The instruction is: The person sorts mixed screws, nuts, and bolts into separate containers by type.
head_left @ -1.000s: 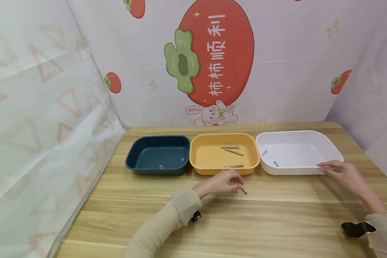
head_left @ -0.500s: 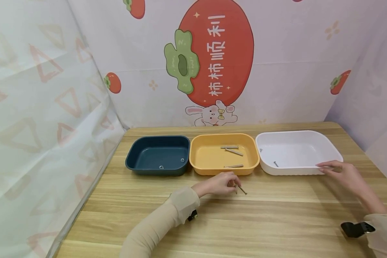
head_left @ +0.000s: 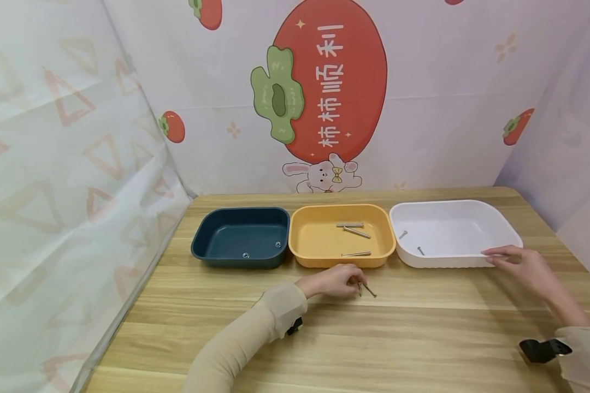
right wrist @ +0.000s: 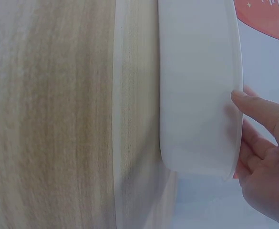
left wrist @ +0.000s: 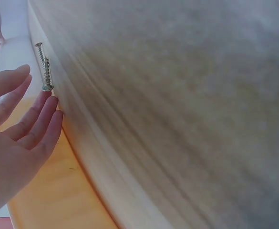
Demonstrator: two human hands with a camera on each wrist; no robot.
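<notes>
My left hand (head_left: 335, 280) is low over the table in front of the yellow box (head_left: 319, 263), its fingertips right at two brass-coloured screws. One screw (head_left: 371, 291) lies slanting just beyond the fingers, the other (head_left: 360, 290) right beside them. In the left wrist view the thumb stands apart from the fingers, and the nearer screw (left wrist: 46, 76) has its head at the fingertips. My right hand (head_left: 526, 266) grips the front rim of the white box (head_left: 444, 262) near its right corner, thumb outside and fingers over the rim, as the right wrist view shows.
A dark blue box (head_left: 241, 262) with two nuts (head_left: 246, 255) stands at left, in a row with the others. Several long bolts (head_left: 357, 232) lie in the yellow box. Two small screws (head_left: 420, 251) are in the white box. A printed cloth (head_left: 432, 109) hangs behind the table.
My left hand has drawn slightly back toward me, showing more of the two screws. One small screw in the white box shifted left, then back. My right hand stays on the rim.
</notes>
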